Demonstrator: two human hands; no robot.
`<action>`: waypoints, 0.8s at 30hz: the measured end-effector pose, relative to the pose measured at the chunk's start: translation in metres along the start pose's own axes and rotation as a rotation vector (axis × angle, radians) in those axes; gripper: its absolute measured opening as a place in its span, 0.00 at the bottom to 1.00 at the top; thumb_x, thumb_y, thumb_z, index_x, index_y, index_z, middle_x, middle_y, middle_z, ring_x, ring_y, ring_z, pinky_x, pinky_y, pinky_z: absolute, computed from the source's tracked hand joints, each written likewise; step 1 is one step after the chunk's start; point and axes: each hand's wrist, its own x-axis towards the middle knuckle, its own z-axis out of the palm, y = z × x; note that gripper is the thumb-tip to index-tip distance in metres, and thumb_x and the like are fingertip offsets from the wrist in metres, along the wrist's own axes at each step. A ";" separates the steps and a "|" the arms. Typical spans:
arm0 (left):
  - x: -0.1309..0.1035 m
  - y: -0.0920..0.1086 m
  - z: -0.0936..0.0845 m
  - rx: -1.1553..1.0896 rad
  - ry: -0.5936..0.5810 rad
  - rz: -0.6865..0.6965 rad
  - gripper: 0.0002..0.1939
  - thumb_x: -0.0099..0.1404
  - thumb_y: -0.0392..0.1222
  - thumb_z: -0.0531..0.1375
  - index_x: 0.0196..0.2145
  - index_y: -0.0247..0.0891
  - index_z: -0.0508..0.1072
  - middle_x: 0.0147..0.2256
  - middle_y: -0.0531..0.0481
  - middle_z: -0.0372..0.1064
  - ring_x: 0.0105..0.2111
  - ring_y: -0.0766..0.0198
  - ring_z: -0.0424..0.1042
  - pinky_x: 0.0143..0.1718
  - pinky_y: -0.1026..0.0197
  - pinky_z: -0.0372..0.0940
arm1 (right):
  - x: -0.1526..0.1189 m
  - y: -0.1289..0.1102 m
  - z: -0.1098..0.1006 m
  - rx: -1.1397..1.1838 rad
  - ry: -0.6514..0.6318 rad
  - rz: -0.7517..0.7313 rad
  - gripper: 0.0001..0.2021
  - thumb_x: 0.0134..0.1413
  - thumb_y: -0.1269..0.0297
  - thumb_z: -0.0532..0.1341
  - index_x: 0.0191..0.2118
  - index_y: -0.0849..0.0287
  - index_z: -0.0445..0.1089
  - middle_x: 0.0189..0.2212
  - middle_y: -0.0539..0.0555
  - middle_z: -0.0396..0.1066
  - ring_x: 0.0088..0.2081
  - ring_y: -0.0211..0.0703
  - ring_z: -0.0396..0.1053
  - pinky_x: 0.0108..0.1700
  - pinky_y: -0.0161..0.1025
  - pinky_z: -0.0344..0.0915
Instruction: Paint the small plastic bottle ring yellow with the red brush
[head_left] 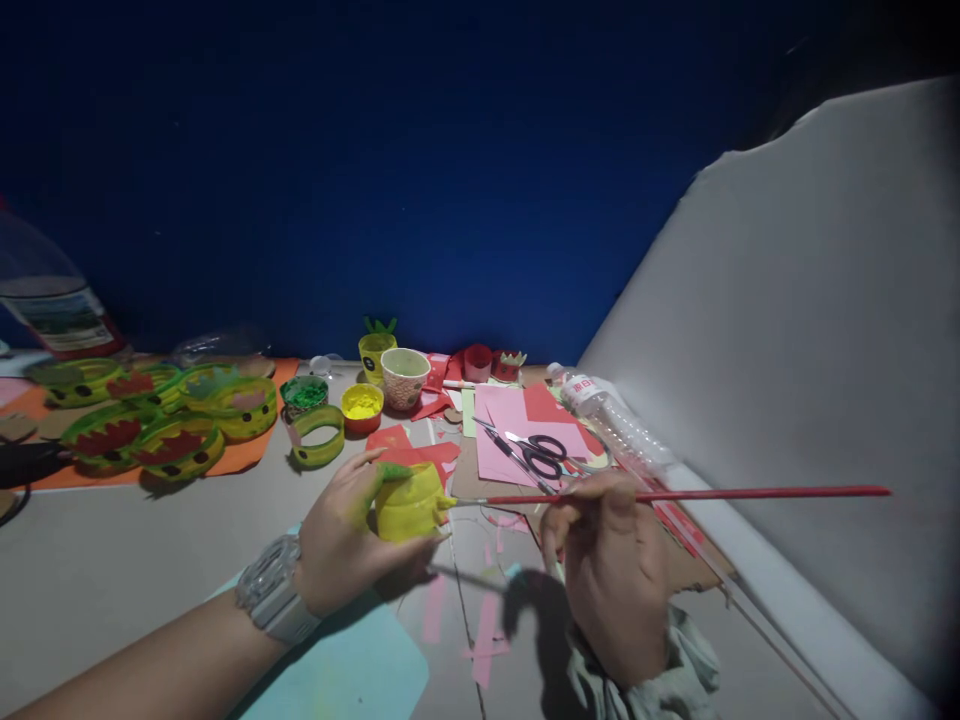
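Observation:
My left hand (345, 540), a watch on its wrist, is closed around a small yellow-painted cup (409, 505) lying tilted on its side. Green paint marks the skin near the thumb and index finger. In my right hand (611, 570) is a long red paintbrush (750, 494), pinched near its front end. Its yellow-coated tip touches the cup's right edge. Beyond the left hand stand a tub of yellow paint (363, 403), a tub of green paint (305, 392) and a green-yellow painted ring (318, 436).
Several painted rings (180, 447) rest on orange paper at left, near a large bottle (56, 290). Scissors (536, 455) lie on pink paper (491, 410). A plastic bottle (611, 415) lies by the white panel at right. A patterned paper cup (405, 380) stands at the back.

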 end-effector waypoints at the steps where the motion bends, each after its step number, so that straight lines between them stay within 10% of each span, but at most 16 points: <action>1: 0.000 0.000 0.000 0.015 0.006 0.021 0.24 0.46 0.51 0.68 0.39 0.39 0.68 0.35 0.47 0.72 0.42 0.51 0.71 0.42 0.48 0.69 | -0.003 -0.001 0.004 0.031 -0.041 0.013 0.15 0.61 0.53 0.49 0.32 0.56 0.64 0.13 0.45 0.65 0.14 0.32 0.62 0.16 0.28 0.59; 6: 0.000 0.001 0.000 0.038 0.024 0.068 0.23 0.46 0.48 0.68 0.39 0.39 0.67 0.34 0.48 0.72 0.42 0.51 0.71 0.41 0.48 0.69 | -0.015 0.002 0.018 0.034 -0.179 0.029 0.13 0.63 0.57 0.49 0.33 0.57 0.64 0.15 0.46 0.66 0.17 0.33 0.64 0.19 0.30 0.62; 15: 0.000 -0.001 -0.001 -0.122 -0.019 -0.099 0.24 0.48 0.51 0.67 0.39 0.40 0.67 0.36 0.47 0.71 0.37 0.55 0.74 0.38 0.51 0.71 | 0.005 0.001 -0.006 -0.131 0.074 -0.021 0.14 0.61 0.53 0.50 0.32 0.57 0.65 0.15 0.45 0.64 0.17 0.31 0.62 0.19 0.28 0.59; 24: -0.002 0.000 0.000 -0.190 -0.007 -0.098 0.25 0.46 0.50 0.69 0.39 0.40 0.66 0.34 0.49 0.72 0.32 0.60 0.75 0.31 0.60 0.72 | 0.002 0.008 -0.001 0.004 -0.031 0.114 0.15 0.62 0.52 0.49 0.32 0.57 0.62 0.13 0.44 0.62 0.14 0.30 0.59 0.16 0.27 0.53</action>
